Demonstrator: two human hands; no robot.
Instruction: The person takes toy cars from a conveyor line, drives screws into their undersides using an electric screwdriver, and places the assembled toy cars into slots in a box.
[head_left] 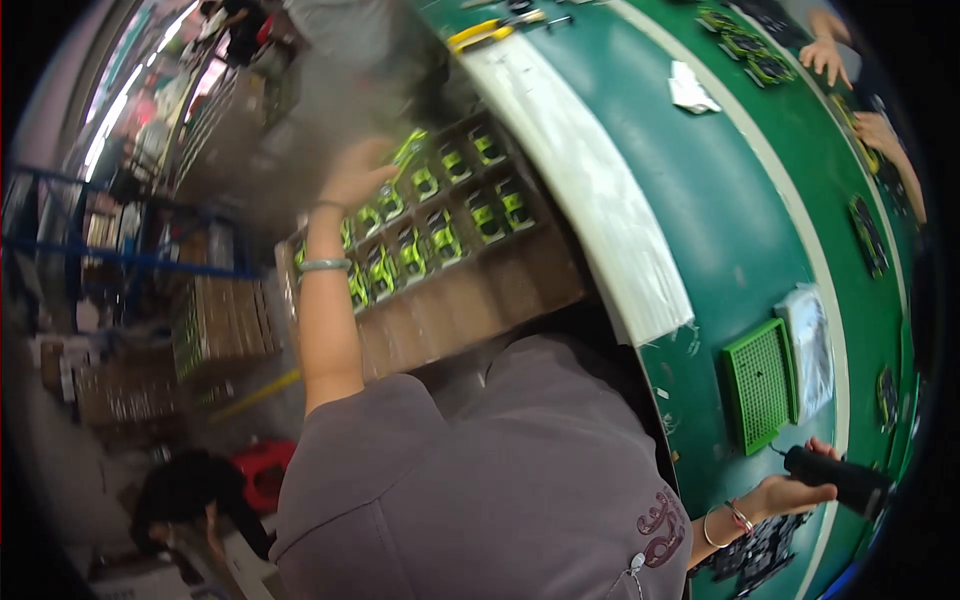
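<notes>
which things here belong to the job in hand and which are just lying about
Likely in the job:
black cylindrical tool in the right grip
green-and-black pieces by the left grip
divided cardboard box

Apparently just lying about:
crumpled white scrap
yellow-handled tool

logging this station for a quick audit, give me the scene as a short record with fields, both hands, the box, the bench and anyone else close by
left hand: over the box, at a yellow-green part; blurred, grip unclear
right hand: holding a black cylindrical tool
box: cardboard, open, rows of green-and-black parts
bench: green perforated tray beside a clear plastic bag; white strip along the edge
nearby: a co-worker's hands across the bench
</notes>
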